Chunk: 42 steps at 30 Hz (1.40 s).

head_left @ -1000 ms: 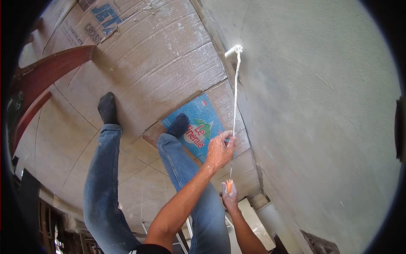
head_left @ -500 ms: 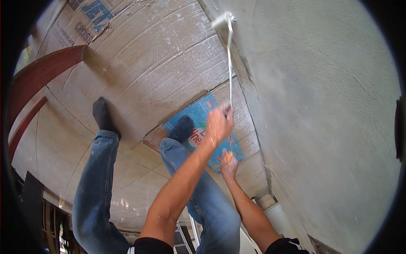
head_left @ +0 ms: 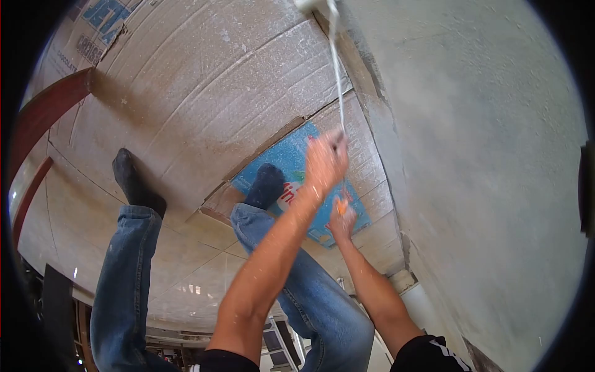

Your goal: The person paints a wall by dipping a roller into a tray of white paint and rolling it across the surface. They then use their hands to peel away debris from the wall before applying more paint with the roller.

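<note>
A long paint roller [head_left: 339,84] runs down the view, its white roller head [head_left: 306,5] at the top edge, partly cut off, where the floor meets the wall. My left hand [head_left: 326,162] is closed around the roller's shaft, slightly blurred. Below it, my right hand [head_left: 342,222] grips the lower end, where a bit of orange shows. Whitish specks dot both hands and forearms. The grey plastered wall [head_left: 477,161] rises to the right of the roller.
Dusty cardboard sheets [head_left: 229,80] cover the floor along the wall. A blue printed piece of cardboard [head_left: 304,139] lies under my socked foot [head_left: 265,186]. Curved dark red wooden parts [head_left: 52,111] stand at the left. A ladder [head_left: 280,344] shows at the bottom.
The roller head has moved toward the top edge and is now partly cut off. My right hand sits slightly higher in the view. Both hands keep their hold.
</note>
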{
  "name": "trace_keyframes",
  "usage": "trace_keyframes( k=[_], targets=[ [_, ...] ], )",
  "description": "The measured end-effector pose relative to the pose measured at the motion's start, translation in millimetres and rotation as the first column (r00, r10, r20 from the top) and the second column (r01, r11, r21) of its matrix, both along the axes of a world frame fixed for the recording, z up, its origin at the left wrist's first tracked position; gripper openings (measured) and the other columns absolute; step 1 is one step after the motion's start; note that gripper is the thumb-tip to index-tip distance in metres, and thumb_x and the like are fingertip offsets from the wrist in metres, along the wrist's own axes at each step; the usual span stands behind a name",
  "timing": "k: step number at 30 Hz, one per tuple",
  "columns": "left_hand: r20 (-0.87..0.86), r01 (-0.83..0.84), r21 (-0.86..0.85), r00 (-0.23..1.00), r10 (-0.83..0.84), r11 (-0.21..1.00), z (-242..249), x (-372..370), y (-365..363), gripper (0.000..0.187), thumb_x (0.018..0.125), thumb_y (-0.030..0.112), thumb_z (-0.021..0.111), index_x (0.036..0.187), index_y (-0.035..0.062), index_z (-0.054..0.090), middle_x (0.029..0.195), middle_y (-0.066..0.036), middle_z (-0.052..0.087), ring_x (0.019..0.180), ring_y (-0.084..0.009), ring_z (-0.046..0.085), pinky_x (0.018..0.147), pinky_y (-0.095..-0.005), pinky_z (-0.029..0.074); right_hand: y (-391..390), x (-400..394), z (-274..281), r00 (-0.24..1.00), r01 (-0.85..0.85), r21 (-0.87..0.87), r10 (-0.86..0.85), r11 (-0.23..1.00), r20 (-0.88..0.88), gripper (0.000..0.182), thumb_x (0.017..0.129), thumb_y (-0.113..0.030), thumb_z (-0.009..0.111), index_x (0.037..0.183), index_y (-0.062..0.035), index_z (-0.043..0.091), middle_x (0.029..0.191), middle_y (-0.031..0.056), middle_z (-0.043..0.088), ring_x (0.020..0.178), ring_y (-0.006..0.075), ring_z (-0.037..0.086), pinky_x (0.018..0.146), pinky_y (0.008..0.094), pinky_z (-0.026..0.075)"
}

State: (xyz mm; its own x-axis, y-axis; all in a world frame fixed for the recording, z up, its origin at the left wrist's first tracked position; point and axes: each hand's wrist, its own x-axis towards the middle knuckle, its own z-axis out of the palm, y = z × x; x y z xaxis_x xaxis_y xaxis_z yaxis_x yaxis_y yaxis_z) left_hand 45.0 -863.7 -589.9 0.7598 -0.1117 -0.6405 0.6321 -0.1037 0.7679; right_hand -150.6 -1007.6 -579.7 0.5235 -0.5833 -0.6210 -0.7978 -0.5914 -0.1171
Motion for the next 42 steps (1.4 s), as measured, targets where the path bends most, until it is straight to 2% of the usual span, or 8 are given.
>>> trace_keyframes(
  k=[7, 13, 23, 24, 29, 31, 37, 42],
  targets=[
    [0.048, -0.059, -0.064, 0.997, 0.062, 0.996, 30.5, -75.3, -47.7, 0.019, 0.088, 0.012, 0.060, 0.101, -0.0015, 0.066, 0.076, -0.021, 0.066, 0.065, -0.0307, 0.068, 0.060, -0.0376, 0.052, -24.9, -70.6, 75.7, 0.967, -0.254, -0.180, 0.252, 0.950, -0.034, 0.030, 0.090, -0.019, 0.061, 0.071, 0.0035, 0.057, 0.060, 0.0242, 0.056, 0.059, 0.0425, 0.060, 0.053, 0.0474, 0.042],
    [-0.028, -0.136, -0.059, 0.991, 0.134, 0.989, 4.1, 7.2, -3.6, 0.011, 0.086, 0.010, 0.059, 0.088, -0.0013, 0.061, 0.076, -0.026, 0.061, 0.070, -0.0425, 0.061, 0.060, -0.0459, 0.049, 2.0, -0.5, 9.2, 0.993, 0.094, 0.064, -0.099, 0.993, 0.069, 0.037, 0.094, -0.027, 0.059, 0.075, 0.0042, 0.054, 0.058, 0.0122, 0.053, 0.053, 0.0172, 0.050, 0.048, 0.0409, 0.038],
    [-0.066, -0.008, -0.185, 0.998, -0.005, 0.983, 61.9, -98.8, -68.0, 0.011, 0.086, 0.010, 0.061, 0.090, 0.0004, 0.063, 0.074, -0.023, 0.061, 0.065, -0.0365, 0.064, 0.059, -0.0406, 0.050, -45.5, -123.8, 122.5, 0.996, -0.070, -0.186, 0.080, 0.980, 0.045, 0.028, 0.089, -0.013, 0.062, 0.068, 0.0026, 0.054, 0.052, 0.0164, 0.050, 0.046, 0.0261, 0.052, 0.047, 0.0438, 0.036],
    [-0.077, -0.005, -0.189, 0.997, -0.009, 0.982, 59.6, -99.1, -63.7, 0.012, 0.086, 0.010, 0.061, 0.091, 0.0005, 0.064, 0.074, -0.022, 0.062, 0.065, -0.0358, 0.064, 0.060, -0.0401, 0.050, -45.1, -113.9, 109.6, 0.955, -0.263, -0.186, 0.282, 0.947, 0.088, 0.027, 0.088, -0.012, 0.064, 0.067, 0.0025, 0.054, 0.051, 0.0139, 0.049, 0.048, 0.0223, 0.051, 0.048, 0.0417, 0.036],
    [0.026, -0.054, -0.014, 0.998, 0.054, 0.998, 8.3, -35.0, -29.5, 0.014, 0.088, 0.012, 0.059, 0.095, 0.0013, 0.066, 0.072, -0.018, 0.065, 0.065, -0.0291, 0.068, 0.062, -0.0373, 0.053, -17.2, -53.8, 10.7, 0.957, 0.105, 0.058, -0.117, 0.993, 0.267, 0.032, 0.090, -0.020, 0.063, 0.069, 0.0028, 0.054, 0.056, 0.0164, 0.050, 0.054, 0.0257, 0.052, 0.053, 0.0423, 0.039],
    [-0.013, -0.039, -0.012, 0.999, 0.039, 0.999, 1.1, -27.4, -28.3, 0.013, 0.089, 0.012, 0.058, 0.093, 0.0012, 0.065, 0.071, -0.018, 0.065, 0.066, -0.0283, 0.069, 0.061, -0.0374, 0.053, 0.7, -19.6, 23.3, 0.993, -0.011, -0.041, 0.016, 0.999, 0.117, 0.034, 0.091, -0.024, 0.061, 0.072, 0.0034, 0.054, 0.060, 0.0217, 0.051, 0.059, 0.0362, 0.052, 0.058, 0.0471, 0.039],
    [-0.092, 0.267, -0.223, 0.952, -0.293, 0.938, 34.8, -119.2, -83.0, 0.012, 0.087, 0.010, 0.056, 0.090, 0.0001, 0.063, 0.070, -0.022, 0.062, 0.068, -0.0392, 0.064, 0.059, -0.0423, 0.051, -51.4, -155.7, 94.5, 0.976, -0.209, -0.231, 0.218, 0.950, 0.016, 0.030, 0.088, -0.018, 0.063, 0.066, -0.0005, 0.053, 0.052, 0.0180, 0.047, 0.050, 0.0339, 0.052, 0.047, 0.0423, 0.036],
    [-0.055, 0.216, -0.191, 0.971, -0.231, 0.958, 31.2, -116.0, -78.7, 0.014, 0.088, 0.013, 0.058, 0.085, 0.0000, 0.063, 0.067, -0.021, 0.061, 0.065, -0.0388, 0.063, 0.057, -0.0417, 0.050, -67.8, -174.4, 84.1, 0.899, -0.416, -0.277, 0.438, 0.866, 0.019, 0.028, 0.087, -0.015, 0.064, 0.065, -0.0012, 0.053, 0.051, 0.0147, 0.048, 0.050, 0.0332, 0.054, 0.047, 0.0415, 0.038]
  ],
)
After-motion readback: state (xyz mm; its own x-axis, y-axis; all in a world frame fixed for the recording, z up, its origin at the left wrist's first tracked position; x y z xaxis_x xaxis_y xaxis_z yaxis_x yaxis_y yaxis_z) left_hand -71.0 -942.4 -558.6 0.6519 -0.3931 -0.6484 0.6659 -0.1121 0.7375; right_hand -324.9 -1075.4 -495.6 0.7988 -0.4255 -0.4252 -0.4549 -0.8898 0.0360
